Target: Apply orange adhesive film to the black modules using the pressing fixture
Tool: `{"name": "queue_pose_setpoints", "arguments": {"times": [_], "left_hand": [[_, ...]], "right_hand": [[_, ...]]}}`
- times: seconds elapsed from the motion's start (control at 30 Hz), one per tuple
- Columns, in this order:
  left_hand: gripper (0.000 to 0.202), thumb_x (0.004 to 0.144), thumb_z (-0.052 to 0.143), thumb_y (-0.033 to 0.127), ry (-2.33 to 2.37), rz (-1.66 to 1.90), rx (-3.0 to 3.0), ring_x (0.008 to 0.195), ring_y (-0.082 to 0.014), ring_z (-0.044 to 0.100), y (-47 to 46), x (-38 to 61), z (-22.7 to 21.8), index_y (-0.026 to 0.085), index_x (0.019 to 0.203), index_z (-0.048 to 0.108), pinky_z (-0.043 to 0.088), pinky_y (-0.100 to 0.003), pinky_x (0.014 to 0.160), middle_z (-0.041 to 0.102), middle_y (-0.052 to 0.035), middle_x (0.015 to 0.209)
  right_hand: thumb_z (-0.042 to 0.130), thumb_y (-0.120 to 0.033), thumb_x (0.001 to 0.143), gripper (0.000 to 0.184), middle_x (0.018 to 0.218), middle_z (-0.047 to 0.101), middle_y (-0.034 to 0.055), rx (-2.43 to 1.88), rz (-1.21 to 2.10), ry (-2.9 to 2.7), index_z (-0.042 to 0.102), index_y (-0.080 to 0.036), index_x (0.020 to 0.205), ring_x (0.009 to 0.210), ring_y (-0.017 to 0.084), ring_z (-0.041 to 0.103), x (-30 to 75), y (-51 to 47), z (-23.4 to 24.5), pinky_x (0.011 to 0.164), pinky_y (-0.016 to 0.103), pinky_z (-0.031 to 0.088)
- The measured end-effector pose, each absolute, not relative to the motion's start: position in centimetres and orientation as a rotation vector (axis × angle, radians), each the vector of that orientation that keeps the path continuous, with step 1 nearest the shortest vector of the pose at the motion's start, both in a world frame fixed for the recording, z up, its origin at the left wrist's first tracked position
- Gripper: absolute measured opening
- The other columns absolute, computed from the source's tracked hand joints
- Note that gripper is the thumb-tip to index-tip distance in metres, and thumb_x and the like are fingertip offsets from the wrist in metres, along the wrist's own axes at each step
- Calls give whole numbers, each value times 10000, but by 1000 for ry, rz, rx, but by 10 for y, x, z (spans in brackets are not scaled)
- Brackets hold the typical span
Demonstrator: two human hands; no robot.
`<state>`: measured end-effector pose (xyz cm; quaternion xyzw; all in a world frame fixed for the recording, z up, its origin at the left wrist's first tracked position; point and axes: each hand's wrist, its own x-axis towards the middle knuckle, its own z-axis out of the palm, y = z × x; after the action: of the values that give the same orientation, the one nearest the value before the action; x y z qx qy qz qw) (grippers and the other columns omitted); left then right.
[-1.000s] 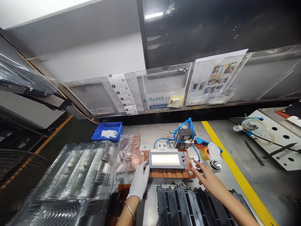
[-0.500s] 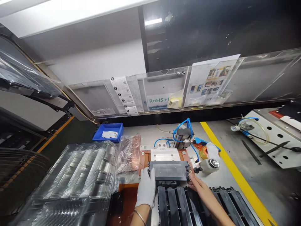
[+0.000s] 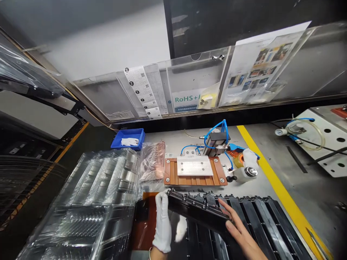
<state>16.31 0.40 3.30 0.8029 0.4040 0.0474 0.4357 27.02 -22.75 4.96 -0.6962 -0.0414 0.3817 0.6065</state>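
A long black plastic housing (image 3: 195, 213), with a row of small clips or pins along its upper edge, is held tilted on its side, its right end lower. My left hand (image 3: 163, 225), in a white glove, grips its left end. My bare right hand (image 3: 240, 231) holds its right end between thumb and fingers. Beneath it lie several similar black parts (image 3: 249, 216) side by side. Just beyond stands a brown fixture (image 3: 169, 171) with a silver metal plate (image 3: 195, 165) across its top; bare slots show along its front.
Clear plastic trays (image 3: 89, 195) are stacked at left, behind them a blue bin (image 3: 115, 139) with a white glove. A black air cylinder (image 3: 214, 142) with blue hoses stands behind the fixture. Right of it are a metal-topped bottle (image 3: 248, 174) and a tape roll (image 3: 238, 160).
Both hands have brought the black housing off the fixture toward me and turned it, so its clipped edge now faces up. The fixture's brown base has come into view.
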Motion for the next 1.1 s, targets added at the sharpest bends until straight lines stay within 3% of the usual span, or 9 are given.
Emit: {"name": "queue_pose_setpoints", "arguments": {"times": [0.1,0.23,0.37,0.43,0.57,0.7,0.93,1.0,1.1], "left_hand": [[512,956,168,538,1021,152,1609,1394,-224,345,11,165,54,251,1335,357,286,-494,1205,400,-71,1471],[390,941,377,493,822,370,1979,1285,-188,461,26,165,84,325,1290,423,420,-428,1115,504,-15,1361],[282,872,572,323,98,390,2618,862,-153,657,16,172,121,332,1151,528,555,-298,733,682,51,1063],[270,852,588,349,-226,130,2772,602,-157,622,-3,181,133,293,1110,533,454,-327,464,700,72,974],[138,774,632,217,-386,58,2958,427,-194,560,-44,197,124,215,896,568,358,-370,307,656,43,738],[101,758,560,126,-374,-84,3011,450,-255,602,-59,202,105,190,826,597,505,-386,336,659,-17,694],[436,874,509,226,-171,-171,2879,848,-262,700,-17,202,116,287,1304,471,605,-330,671,694,-83,1082],[417,860,522,238,-104,-271,2892,778,-249,701,1,198,114,295,1272,507,575,-304,624,714,-72,1002],[447,807,478,77,23,-460,3060,579,-241,665,25,190,106,290,1186,581,510,-310,508,713,-43,796]], "right_hand": [[398,-643,892,562,1489,397,36,-1681,1018,-238,426,-346,1369,1392,274,311,270,-232,48,1171,531,160],[418,-612,898,463,1431,438,16,-1830,802,-271,520,-371,1279,1373,276,336,263,-231,55,1169,514,216],[470,-594,880,430,1399,445,43,-1969,603,-299,569,-365,1230,1372,298,334,257,-218,62,1150,565,242],[475,-596,874,424,1363,472,66,-1993,529,-298,590,-348,1198,1340,319,379,256,-213,61,1119,603,289],[480,-538,897,398,1365,461,73,-2050,485,-395,563,-343,1234,1349,322,365,252,-210,52,1089,572,373],[493,-511,905,355,1369,434,52,-2088,490,-444,543,-382,1232,1348,311,366,248,-213,50,1086,567,382],[482,-562,887,341,1311,488,53,-2110,431,-387,582,-406,1173,1278,329,453,246,-225,59,1010,592,453],[485,-558,887,347,1338,476,49,-2121,455,-387,579,-411,1188,1284,325,449,247,-231,60,1014,578,455],[496,-560,881,343,1357,463,33,-2115,505,-381,584,-424,1183,1291,315,443,247,-233,63,1053,575,416]]}}
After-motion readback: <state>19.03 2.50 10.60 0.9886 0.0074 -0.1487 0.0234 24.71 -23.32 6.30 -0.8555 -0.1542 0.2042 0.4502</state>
